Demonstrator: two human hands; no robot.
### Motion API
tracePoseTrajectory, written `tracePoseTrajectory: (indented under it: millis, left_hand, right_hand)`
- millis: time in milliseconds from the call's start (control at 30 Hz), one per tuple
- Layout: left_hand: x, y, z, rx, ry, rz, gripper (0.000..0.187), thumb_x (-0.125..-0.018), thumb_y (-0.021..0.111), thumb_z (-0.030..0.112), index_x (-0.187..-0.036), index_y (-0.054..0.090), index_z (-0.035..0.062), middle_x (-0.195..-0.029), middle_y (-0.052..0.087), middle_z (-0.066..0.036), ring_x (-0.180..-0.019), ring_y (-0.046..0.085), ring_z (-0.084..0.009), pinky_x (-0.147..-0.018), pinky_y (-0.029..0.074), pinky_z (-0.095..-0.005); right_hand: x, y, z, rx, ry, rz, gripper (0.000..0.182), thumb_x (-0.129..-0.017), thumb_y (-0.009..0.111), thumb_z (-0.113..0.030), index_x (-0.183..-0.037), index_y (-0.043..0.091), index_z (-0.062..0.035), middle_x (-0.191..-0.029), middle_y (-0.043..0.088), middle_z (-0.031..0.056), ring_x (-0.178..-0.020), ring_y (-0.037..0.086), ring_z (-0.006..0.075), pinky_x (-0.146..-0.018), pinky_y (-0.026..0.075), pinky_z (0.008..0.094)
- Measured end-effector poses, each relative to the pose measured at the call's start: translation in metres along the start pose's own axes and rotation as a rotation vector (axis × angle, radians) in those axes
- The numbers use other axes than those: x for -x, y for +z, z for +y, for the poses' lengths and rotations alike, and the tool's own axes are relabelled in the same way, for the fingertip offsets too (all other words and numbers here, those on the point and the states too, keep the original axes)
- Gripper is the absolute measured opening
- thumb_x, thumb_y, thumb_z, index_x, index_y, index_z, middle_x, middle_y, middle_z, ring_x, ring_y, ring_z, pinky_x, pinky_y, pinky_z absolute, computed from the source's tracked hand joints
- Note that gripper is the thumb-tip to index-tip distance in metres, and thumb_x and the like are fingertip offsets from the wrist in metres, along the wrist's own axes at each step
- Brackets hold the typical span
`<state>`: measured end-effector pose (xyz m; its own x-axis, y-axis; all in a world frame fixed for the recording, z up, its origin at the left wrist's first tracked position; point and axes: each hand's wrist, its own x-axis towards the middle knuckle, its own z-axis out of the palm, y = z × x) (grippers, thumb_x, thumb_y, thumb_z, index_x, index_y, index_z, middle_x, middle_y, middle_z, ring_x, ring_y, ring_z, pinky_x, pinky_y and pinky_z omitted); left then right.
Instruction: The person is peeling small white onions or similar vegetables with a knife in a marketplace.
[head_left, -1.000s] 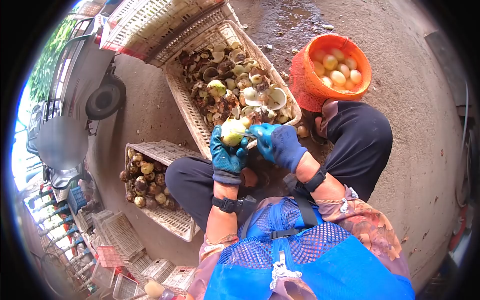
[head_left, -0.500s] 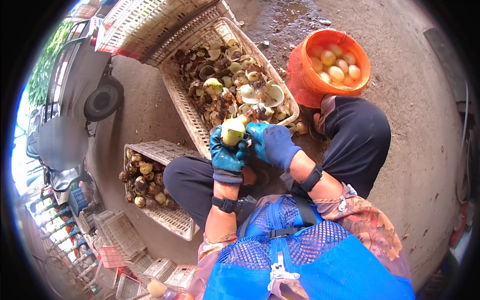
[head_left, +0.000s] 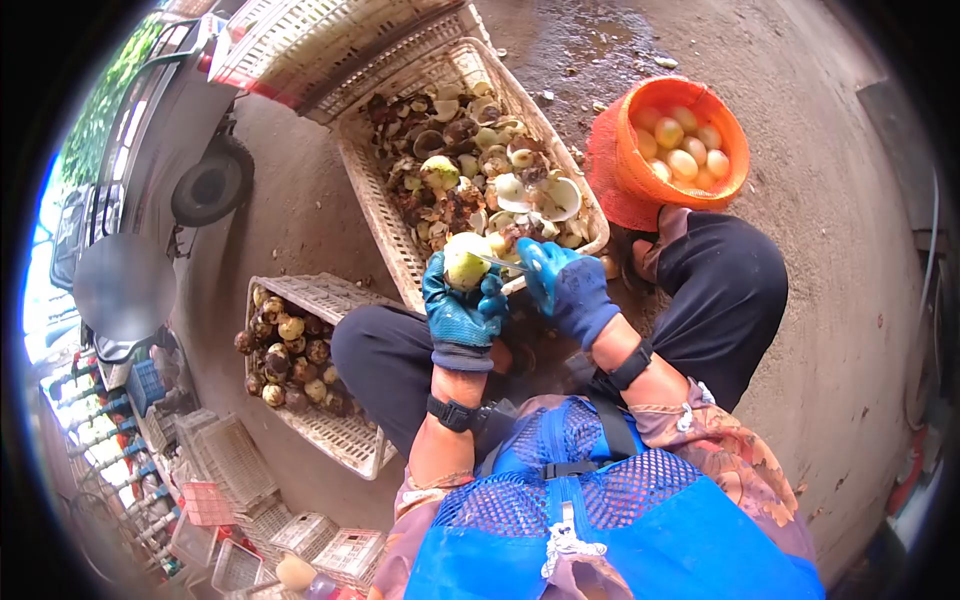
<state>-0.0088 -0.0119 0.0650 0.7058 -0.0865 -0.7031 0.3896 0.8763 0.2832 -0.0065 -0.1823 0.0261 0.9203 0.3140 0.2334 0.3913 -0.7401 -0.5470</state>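
Note:
My left hand (head_left: 457, 318), in a blue rubber-coated glove, is closed around a pale yellow-green onion (head_left: 463, 264). My right hand (head_left: 566, 288), gloved the same way, grips a small knife (head_left: 506, 264); the handle is hidden in the fist. The blade points left towards the onion's right side. Both hands are over the near end of a white plastic crate (head_left: 392, 237) full of onion skins and trimmings (head_left: 440, 205). Left of my knee, a second crate (head_left: 345, 445) holds several brown-skinned onions (head_left: 290, 350).
An orange bucket (head_left: 612, 165) with several peeled onions (head_left: 688, 160) stands beyond my right knee. Another crate (head_left: 340, 50) leans at the far end of the trimmings. A vehicle wheel (head_left: 212, 182) is at left, and stacked crates (head_left: 235, 460) are at lower left.
My right hand has drawn a little to the right, away from the onion, so the knife blade now shows. The left hand still holds the onion. The view has shifted slightly.

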Motion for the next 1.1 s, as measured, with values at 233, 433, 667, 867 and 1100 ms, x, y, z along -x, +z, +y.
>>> tracePoseTrajectory:
  millis: [233,433,667,867,1100]
  left_hand:
    - [-0.002,-0.011,0.005,0.007,0.040,-0.017,0.049,-0.091,0.056,0.055,-0.107,0.063,0.0093,-0.074,0.065,-0.011,-0.052,0.054,-0.0170,-0.044,0.045,-0.0262]
    - [0.000,-0.014,0.005,-0.005,0.014,-0.009,0.046,-0.092,0.059,0.050,-0.107,0.064,0.0073,-0.079,0.067,-0.012,-0.058,0.061,-0.0194,-0.046,0.048,-0.0266]
    - [-0.001,-0.019,0.005,-0.113,0.010,-0.178,0.043,-0.090,0.065,0.046,-0.105,0.064,0.0060,-0.082,0.068,-0.012,-0.064,0.065,-0.0213,-0.048,0.052,-0.0270]
    - [-0.001,-0.012,0.007,-0.077,-0.047,-0.206,0.041,-0.091,0.063,0.045,-0.105,0.063,0.0059,-0.082,0.069,-0.012,-0.061,0.064,-0.0212,-0.048,0.050,-0.0283]
    - [-0.007,-0.018,-0.001,-0.126,0.102,-0.113,0.037,-0.092,0.062,0.042,-0.108,0.063,0.0083,-0.087,0.069,-0.010,-0.063,0.064,-0.0220,-0.051,0.051,-0.0293]
  right_hand:
    - [-0.001,-0.014,-0.006,0.207,-0.039,-0.007,0.029,-0.087,0.056,-0.019,-0.115,0.060,-0.0143,-0.081,0.062,0.0073,-0.072,0.066,0.0260,-0.055,0.050,0.0420]
    - [-0.002,-0.012,-0.009,0.295,0.020,-0.043,0.034,-0.088,0.056,-0.019,-0.121,0.059,-0.0153,-0.084,0.061,0.0082,-0.071,0.065,0.0255,-0.055,0.049,0.0413]
    - [-0.006,-0.004,-0.004,0.261,0.116,-0.089,0.034,-0.085,0.056,-0.016,-0.119,0.057,-0.0143,-0.086,0.062,0.0102,-0.073,0.067,0.0266,-0.056,0.051,0.0434]
    - [-0.012,-0.007,-0.002,0.098,0.174,-0.070,0.025,-0.084,0.056,-0.012,-0.109,0.059,-0.0116,-0.088,0.067,0.0141,-0.074,0.069,0.0322,-0.058,0.052,0.0462]
    - [-0.017,-0.005,-0.005,0.064,0.293,-0.159,0.023,-0.088,0.058,-0.016,-0.111,0.061,-0.0129,-0.087,0.067,0.0164,-0.079,0.067,0.0369,-0.062,0.052,0.0489]
